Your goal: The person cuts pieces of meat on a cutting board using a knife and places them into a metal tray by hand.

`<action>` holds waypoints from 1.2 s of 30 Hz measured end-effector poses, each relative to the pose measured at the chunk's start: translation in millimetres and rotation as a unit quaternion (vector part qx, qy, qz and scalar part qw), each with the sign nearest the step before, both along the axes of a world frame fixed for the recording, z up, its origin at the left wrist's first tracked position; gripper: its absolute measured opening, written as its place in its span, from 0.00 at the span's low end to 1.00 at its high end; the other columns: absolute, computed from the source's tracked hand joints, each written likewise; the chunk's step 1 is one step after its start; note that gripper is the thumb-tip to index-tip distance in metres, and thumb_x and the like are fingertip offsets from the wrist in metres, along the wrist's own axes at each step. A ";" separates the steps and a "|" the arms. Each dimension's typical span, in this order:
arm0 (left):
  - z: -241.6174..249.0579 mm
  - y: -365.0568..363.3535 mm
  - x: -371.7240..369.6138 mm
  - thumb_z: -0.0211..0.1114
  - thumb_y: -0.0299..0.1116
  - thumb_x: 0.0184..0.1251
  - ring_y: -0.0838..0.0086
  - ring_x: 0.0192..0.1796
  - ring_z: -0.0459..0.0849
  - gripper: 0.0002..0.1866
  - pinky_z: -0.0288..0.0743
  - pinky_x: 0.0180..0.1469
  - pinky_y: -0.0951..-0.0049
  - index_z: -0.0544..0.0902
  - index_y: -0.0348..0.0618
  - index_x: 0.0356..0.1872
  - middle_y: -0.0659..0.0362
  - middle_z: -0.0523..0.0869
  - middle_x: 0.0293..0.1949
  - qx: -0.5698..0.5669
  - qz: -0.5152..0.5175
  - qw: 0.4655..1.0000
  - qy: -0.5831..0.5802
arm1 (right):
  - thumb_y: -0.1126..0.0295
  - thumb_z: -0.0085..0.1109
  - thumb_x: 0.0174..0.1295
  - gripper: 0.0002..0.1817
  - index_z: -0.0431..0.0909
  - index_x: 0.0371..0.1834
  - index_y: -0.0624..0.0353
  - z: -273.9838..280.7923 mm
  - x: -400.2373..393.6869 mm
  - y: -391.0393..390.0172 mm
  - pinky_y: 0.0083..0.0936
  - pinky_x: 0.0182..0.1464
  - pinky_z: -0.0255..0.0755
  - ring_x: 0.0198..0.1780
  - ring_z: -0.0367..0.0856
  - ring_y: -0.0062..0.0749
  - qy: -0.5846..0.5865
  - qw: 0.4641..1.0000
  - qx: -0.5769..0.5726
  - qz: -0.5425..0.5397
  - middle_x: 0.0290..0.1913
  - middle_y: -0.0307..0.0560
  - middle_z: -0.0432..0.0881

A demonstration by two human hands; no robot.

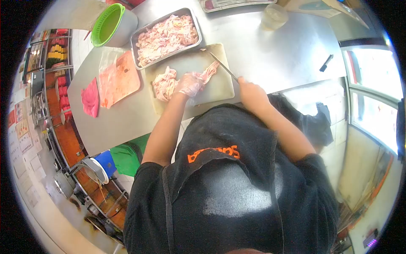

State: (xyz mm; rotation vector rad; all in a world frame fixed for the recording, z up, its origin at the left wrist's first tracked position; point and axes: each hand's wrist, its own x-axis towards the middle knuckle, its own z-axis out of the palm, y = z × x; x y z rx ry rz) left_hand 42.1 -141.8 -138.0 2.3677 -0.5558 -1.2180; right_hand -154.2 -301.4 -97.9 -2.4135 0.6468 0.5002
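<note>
My left hand [189, 84], in a clear plastic glove, is closed on a strip of pale pink raw meat [209, 73] over the white cutting board [220, 91]. The strip's loose end points toward the upper right. My bare right hand [253, 96] grips a knife [225, 67] by its handle. The blade slants up and left, close beside the end of the strip. A pile of raw meat [164, 84] lies on the board left of my gloved hand. A small scrap [203, 49] sits near the board's top edge.
A metal tray [199, 36] heaped with raw meat stands behind the board. Left are a pink stained board [129, 80] under plastic, a pink cloth [90, 97] and a bucket with a green basket [119, 26]. A black marker [326, 63] and a clear container [274, 17] are at right.
</note>
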 end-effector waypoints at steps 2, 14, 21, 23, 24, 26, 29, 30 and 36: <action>-7.7 3.9 0.4 0.57 0.47 0.72 0.74 0.27 0.85 0.21 0.78 0.34 0.69 0.86 0.37 0.41 0.55 0.87 0.27 0.007 -0.015 1.000 -0.011 | 0.73 0.40 0.67 0.11 0.67 0.50 0.59 -1.7 0.0 1.2 0.54 0.46 0.76 0.42 0.84 0.63 0.000 1.000 -0.009 0.002 0.37 0.66 0.84; 9.9 2.5 -8.6 0.56 0.49 0.70 0.64 0.35 0.88 0.22 0.80 0.43 0.65 0.86 0.42 0.47 0.50 0.89 0.34 0.014 -0.037 0.998 -0.042 | 0.74 0.42 0.66 0.11 0.66 0.50 0.61 -5.0 5.6 3.3 0.53 0.43 0.77 0.41 0.84 0.64 -0.001 0.999 -0.033 0.006 0.37 0.65 0.84; 37.9 -0.2 -29.0 0.52 0.48 0.68 0.50 0.50 0.85 0.22 0.77 0.56 0.54 0.87 0.43 0.44 0.45 0.86 0.46 0.092 -0.096 0.974 -0.181 | 0.75 0.42 0.66 0.11 0.65 0.51 0.62 9.7 11.5 8.8 0.55 0.45 0.76 0.42 0.84 0.64 0.025 0.998 -0.026 0.046 0.37 0.66 0.84; 40.6 3.7 -28.1 0.50 0.49 0.70 0.49 0.50 0.85 0.23 0.76 0.58 0.53 0.87 0.42 0.45 0.43 0.86 0.46 0.087 -0.085 0.978 -0.169 | 0.75 0.42 0.66 0.12 0.65 0.51 0.62 12.2 13.4 4.5 0.55 0.45 0.75 0.42 0.84 0.64 0.049 0.998 -0.028 0.023 0.37 0.66 0.84; 38.7 7.4 -26.3 0.52 0.48 0.69 0.49 0.50 0.85 0.23 0.76 0.57 0.54 0.86 0.42 0.45 0.44 0.86 0.46 0.100 -0.102 0.975 -0.170 | 0.75 0.41 0.66 0.12 0.65 0.52 0.62 7.7 11.5 0.2 0.55 0.46 0.75 0.43 0.83 0.64 0.047 0.998 -0.034 0.020 0.37 0.66 0.84; 37.1 13.1 -25.4 0.53 0.47 0.68 0.50 0.50 0.85 0.22 0.77 0.56 0.54 0.86 0.41 0.45 0.45 0.87 0.46 0.114 -0.120 0.971 -0.170 | 0.75 0.41 0.66 0.12 0.64 0.52 0.62 1.9 7.2 -2.8 0.56 0.46 0.75 0.43 0.83 0.65 0.045 0.998 -0.038 0.015 0.38 0.66 0.84; 41.7 19.0 -32.6 0.54 0.46 0.68 0.51 0.48 0.86 0.21 0.78 0.53 0.54 0.86 0.41 0.44 0.46 0.87 0.45 0.133 -0.123 0.963 -0.200 | 0.74 0.41 0.66 0.12 0.64 0.51 0.62 -0.2 0.3 -1.0 0.56 0.46 0.74 0.43 0.83 0.65 0.021 0.999 -0.037 0.008 0.38 0.67 0.83; 40.8 19.9 -35.4 0.54 0.47 0.67 0.52 0.47 0.86 0.21 0.78 0.52 0.55 0.87 0.41 0.42 0.45 0.87 0.44 0.104 -0.106 0.957 -0.248 | 0.74 0.41 0.66 0.12 0.64 0.51 0.61 -0.6 -2.7 2.4 0.56 0.46 0.74 0.42 0.83 0.66 0.005 1.000 -0.030 0.007 0.37 0.67 0.83; 47.0 -4.9 -43.8 0.53 0.48 0.69 0.51 0.42 0.87 0.22 0.78 0.48 0.52 0.86 0.39 0.41 0.43 0.88 0.39 0.005 -0.134 0.939 -0.315 | 0.75 0.42 0.65 0.12 0.64 0.51 0.61 4.2 2.6 12.0 0.56 0.44 0.74 0.41 0.83 0.66 0.021 0.999 0.017 0.046 0.36 0.67 0.83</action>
